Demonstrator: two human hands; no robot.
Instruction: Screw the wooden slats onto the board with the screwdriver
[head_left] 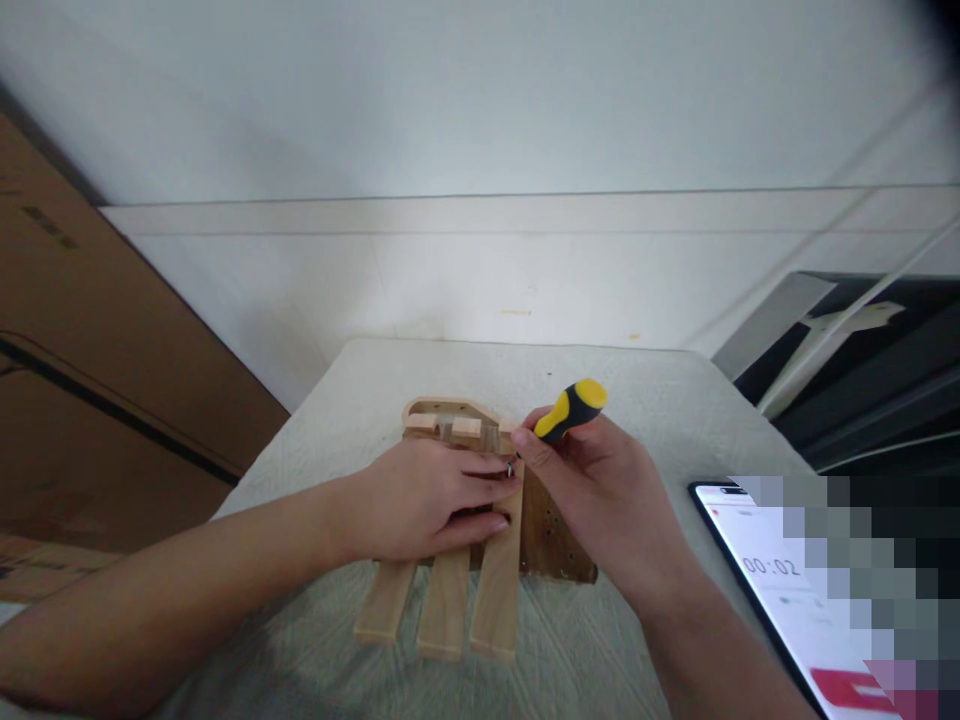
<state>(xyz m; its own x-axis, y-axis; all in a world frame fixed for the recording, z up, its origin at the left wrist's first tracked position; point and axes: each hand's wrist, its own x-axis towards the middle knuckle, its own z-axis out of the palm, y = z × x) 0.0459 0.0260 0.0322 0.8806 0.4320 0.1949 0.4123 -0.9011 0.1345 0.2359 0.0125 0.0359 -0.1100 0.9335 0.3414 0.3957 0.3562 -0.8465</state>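
My right hand (592,490) grips a screwdriver (571,410) by its yellow and black handle, which tilts up and to the right. Its tip points down toward the rightmost wooden slat (496,600). A small shiny metal piece (510,467) shows at the fingertips of my left hand (427,500); whether it is a screw or the driver's tip I cannot tell. My left hand lies flat across the slats, fingers stretched to the right. Beneath are two more slats, a darker wooden board (559,540) and a pale curved wooden frame (450,408) at the back.
The work lies on a table with a pale cloth cover (637,390). To the right a phone (780,580) displays a timer. A white wall (450,270) stands behind, cardboard (112,330) leans at the left, and dark panels (885,380) stand at the right.
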